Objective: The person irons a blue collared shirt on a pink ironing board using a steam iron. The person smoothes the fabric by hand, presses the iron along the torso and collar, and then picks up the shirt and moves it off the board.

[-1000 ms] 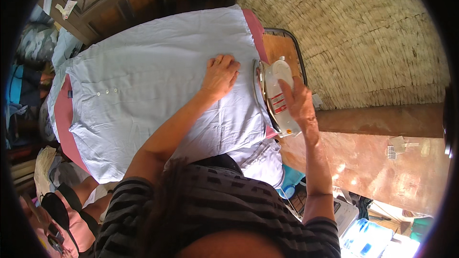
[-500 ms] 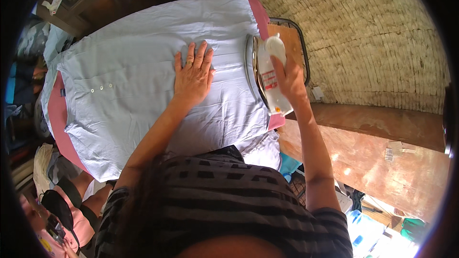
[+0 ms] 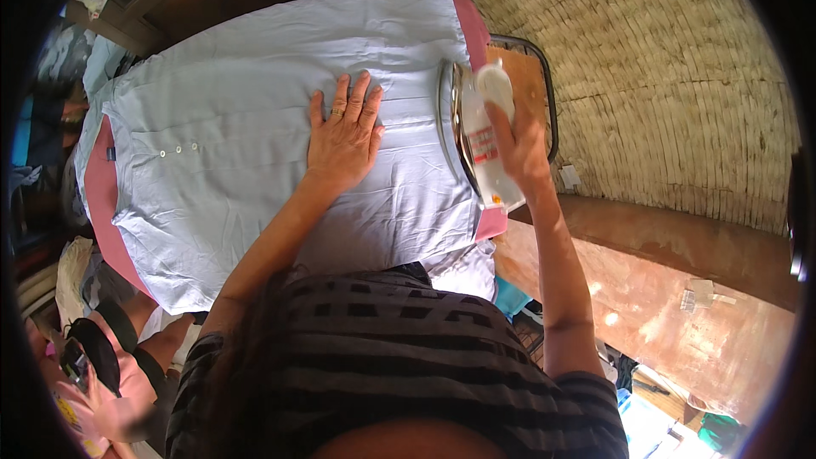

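Observation:
A pale blue-grey shirt (image 3: 246,85) with several small white buttons is spread over a pink-covered ironing board (image 3: 102,178). My left hand (image 3: 344,140) lies flat on the middle of the cloth, fingers spread, a ring on one finger. At the right end of the shirt, my right hand (image 3: 529,144) grips a white iron (image 3: 486,153) with a shiny silver base. The iron's metal edge is toward the shirt; the handle is partly hidden by my fingers. Fine creases show in the cloth between my hands.
Beyond the board's right end are a brown panel (image 3: 518,85) with a dark metal frame and a woven wall (image 3: 654,76). A reddish-brown wooden ledge (image 3: 646,280) runs along the right. At lower left sits another person (image 3: 127,365), holding a dark device.
The iron and my right hand have shifted very slightly to the right. My left hand stays in place on the shirt. The other person's hand at lower left has moved.

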The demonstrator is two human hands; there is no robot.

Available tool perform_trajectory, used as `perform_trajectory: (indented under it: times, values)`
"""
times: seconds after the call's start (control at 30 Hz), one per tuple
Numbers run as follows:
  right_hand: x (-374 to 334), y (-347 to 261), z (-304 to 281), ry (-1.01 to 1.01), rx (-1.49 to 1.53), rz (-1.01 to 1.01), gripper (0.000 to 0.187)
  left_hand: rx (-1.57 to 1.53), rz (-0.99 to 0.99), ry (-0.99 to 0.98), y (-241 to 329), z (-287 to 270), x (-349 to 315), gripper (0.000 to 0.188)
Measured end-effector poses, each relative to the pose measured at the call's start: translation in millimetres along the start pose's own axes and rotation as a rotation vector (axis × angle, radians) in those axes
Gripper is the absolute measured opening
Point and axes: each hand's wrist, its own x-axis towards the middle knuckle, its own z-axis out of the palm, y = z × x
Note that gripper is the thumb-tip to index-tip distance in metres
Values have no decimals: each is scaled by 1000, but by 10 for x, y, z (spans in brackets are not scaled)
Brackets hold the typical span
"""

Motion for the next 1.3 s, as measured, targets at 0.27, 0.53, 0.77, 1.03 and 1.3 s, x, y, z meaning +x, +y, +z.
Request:
perform_trajectory:
  times: [0.27, 0.53, 0.77, 1.03, 1.3]
  values:
    - [69, 44, -224, -180, -108, -83, 34, -31, -19, -15, 63, -50, 42, 54]
    - [47, 139, -278, -412, -76, -212, 27, -27, -85, 18, 34, 52, 20, 56]
    - [189, -59, -153, -561, -151, -355, 27, -198, -49, 202, -122, -97, -131, 61]
    - [308, -199, -32, -648, -148, -354, 29, -64, -366, 56, -383, -389, -1004, 65]
    - [353, -465, 240, -638, -229, -503, 32, 9, -437, 103, -541, -435, -1225, 59]
